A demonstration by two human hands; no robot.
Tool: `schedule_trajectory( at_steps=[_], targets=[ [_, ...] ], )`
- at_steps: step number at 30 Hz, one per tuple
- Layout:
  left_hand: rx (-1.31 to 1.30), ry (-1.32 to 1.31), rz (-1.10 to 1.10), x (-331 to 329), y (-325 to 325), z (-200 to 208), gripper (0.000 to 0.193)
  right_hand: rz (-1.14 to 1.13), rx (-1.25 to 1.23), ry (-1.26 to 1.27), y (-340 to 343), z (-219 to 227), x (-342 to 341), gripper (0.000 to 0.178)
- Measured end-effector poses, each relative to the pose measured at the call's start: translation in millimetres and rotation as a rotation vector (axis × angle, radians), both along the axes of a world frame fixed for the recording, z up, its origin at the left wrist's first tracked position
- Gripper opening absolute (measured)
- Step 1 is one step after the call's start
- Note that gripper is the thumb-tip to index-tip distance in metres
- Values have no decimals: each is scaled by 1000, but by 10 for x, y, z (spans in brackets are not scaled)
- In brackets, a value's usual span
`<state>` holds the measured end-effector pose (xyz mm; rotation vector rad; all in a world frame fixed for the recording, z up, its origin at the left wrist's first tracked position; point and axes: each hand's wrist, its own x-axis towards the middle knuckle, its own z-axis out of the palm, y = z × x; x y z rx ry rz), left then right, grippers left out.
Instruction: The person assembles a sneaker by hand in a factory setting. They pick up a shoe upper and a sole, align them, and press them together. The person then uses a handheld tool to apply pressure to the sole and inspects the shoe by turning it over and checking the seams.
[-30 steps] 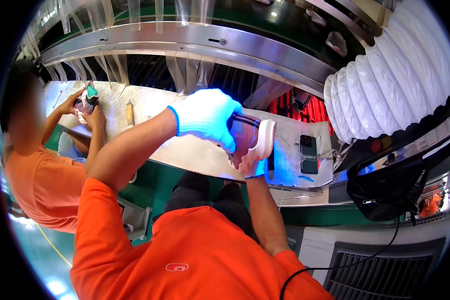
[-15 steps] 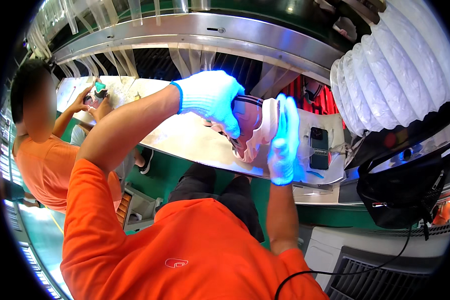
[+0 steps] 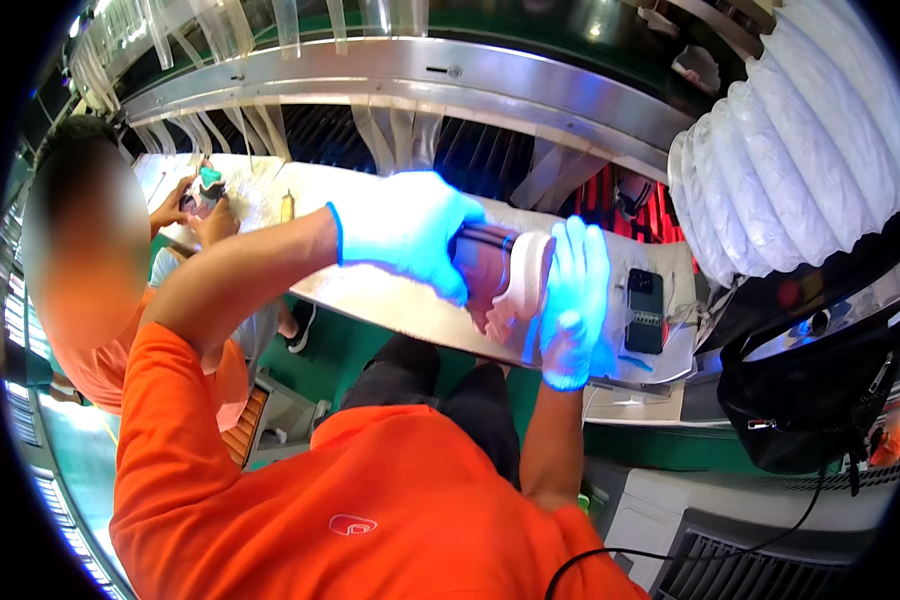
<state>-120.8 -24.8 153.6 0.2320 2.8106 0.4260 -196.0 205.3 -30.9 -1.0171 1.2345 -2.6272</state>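
Observation:
Both my hands wear white knit gloves lit blue. A pinkish shoe (image 3: 486, 279) with dark stripes and a thick pale sole is held on its side above the bench. My left hand (image 3: 410, 232) is wrapped round the shoe's upper, hiding part of it. Against the sole (image 3: 532, 274) lies my right hand (image 3: 574, 300), flat, with its fingers stretched out and pointing away from me. Whether the palm presses on the sole or only brushes it, I cannot tell.
A long pale workbench (image 3: 340, 285) runs across. On its right lies a dark phone (image 3: 644, 310); beyond hangs a white ribbed duct (image 3: 770, 180). A black bag (image 3: 810, 400) hangs at right. At left, a co-worker (image 3: 90, 290) handles another shoe (image 3: 202, 200). Clear strips hang from a metal rail (image 3: 370, 70).
The shoe and my left hand have shifted slightly down and left in view. My right hand still lies along the sole, its fingers now more spread. The co-worker's head has turned or leaned closer.

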Motion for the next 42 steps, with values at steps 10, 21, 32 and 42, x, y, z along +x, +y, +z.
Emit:
schedule_trajectory(
  at_steps=[10, 21, 32, 42],
  targets=[
    [-34, 11, -93, -30, 121, 33, 74, -117, 159, 159, -96, -74, 305, 159],
    [-174, 36, -145, -18, 110, -63, 79, -233, -157, 0, -327, -303, 299, 127],
    [-130, 123, -209, -87, 116, -98, 68, -362, 118, 90, -210, -126, 244, 131],
    [-194, 94, -246, -188, 298, -28, 63, -368, 111, 172, -165, -105, 201, 127]
  ],
)
